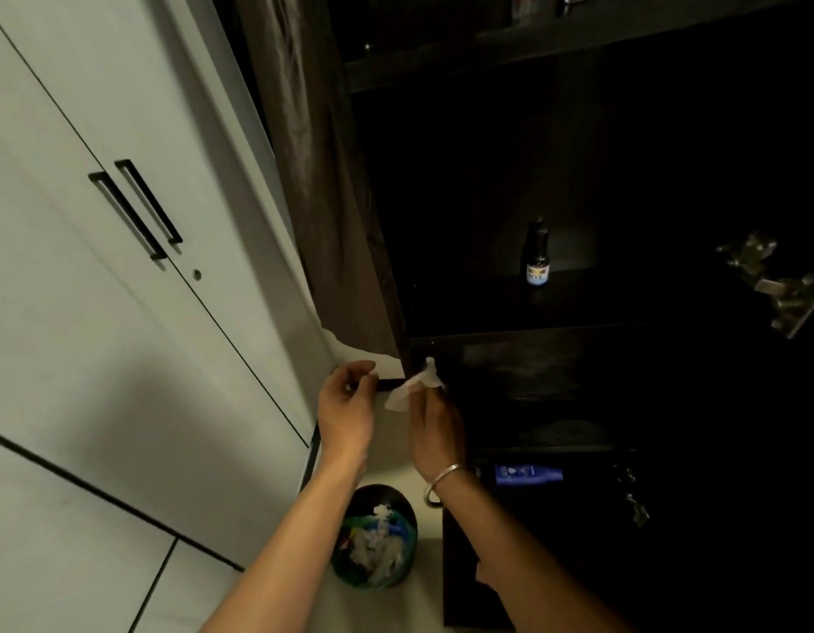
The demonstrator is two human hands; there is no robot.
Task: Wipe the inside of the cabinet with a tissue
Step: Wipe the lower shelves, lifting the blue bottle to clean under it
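Note:
A dark open cabinet point(578, 175) fills the right half of the head view, its shelves hard to make out in the gloom. My right hand point(434, 422), with a metal bangle on the wrist, grips a crumpled white tissue point(414, 386) at the front left corner of a dark shelf point(510, 367). My left hand point(348, 404) hovers just left of it, fingers curled, and seems to pinch a small white scrap at its fingertips. The two hands stay a little apart.
A small dark bottle point(537, 255) stands on the shelf above. A blue bottle point(528, 475) lies on a lower shelf. Metal hinges point(775, 285) show at right. A bin point(375, 536) full of rubbish sits on the floor below. White cupboard doors point(121, 267) and a curtain point(313, 175) stand left.

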